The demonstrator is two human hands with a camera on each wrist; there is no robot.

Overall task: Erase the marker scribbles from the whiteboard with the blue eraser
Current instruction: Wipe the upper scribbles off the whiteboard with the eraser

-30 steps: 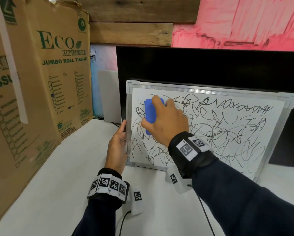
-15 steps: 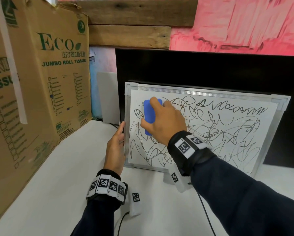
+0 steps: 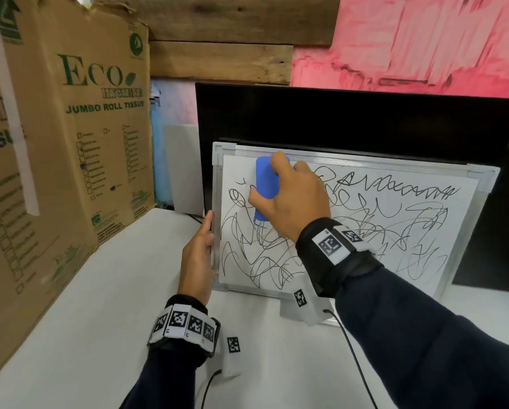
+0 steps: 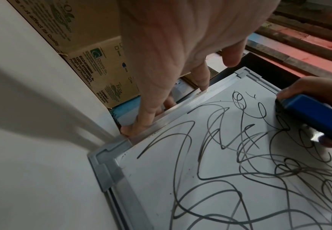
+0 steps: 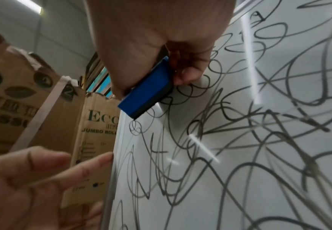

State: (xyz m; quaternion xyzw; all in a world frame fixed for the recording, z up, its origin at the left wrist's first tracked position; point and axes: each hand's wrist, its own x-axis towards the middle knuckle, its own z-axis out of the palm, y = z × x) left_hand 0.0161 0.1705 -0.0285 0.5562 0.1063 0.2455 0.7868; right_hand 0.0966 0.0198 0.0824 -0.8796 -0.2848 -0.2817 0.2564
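Observation:
A silver-framed whiteboard (image 3: 365,164) stands tilted back against a black screen, covered with black marker scribbles (image 3: 380,228). My right hand (image 3: 279,178) grips the blue eraser (image 3: 266,184) and presses it upright on the board's top left area, its upper end at the top frame. The thumb is on the eraser's left side and the fingers lie over its right side. The eraser (image 5: 149,91) shows a dark felt face against the board. My left hand (image 3: 200,249) rests with straight fingers on the board's left frame edge (image 4: 161,124).
A tall cardboard box (image 3: 70,143) printed with "Jumbo Roll Tissue" stands at the left on the white table (image 3: 99,320). The black screen (image 3: 335,119) rises behind the board. Thin black cables (image 3: 353,364) trail from my wrists across the table.
My right hand has slid the eraser up to the board's top edge. Some lines near the top left corner are gone. The left hand has stayed on the frame.

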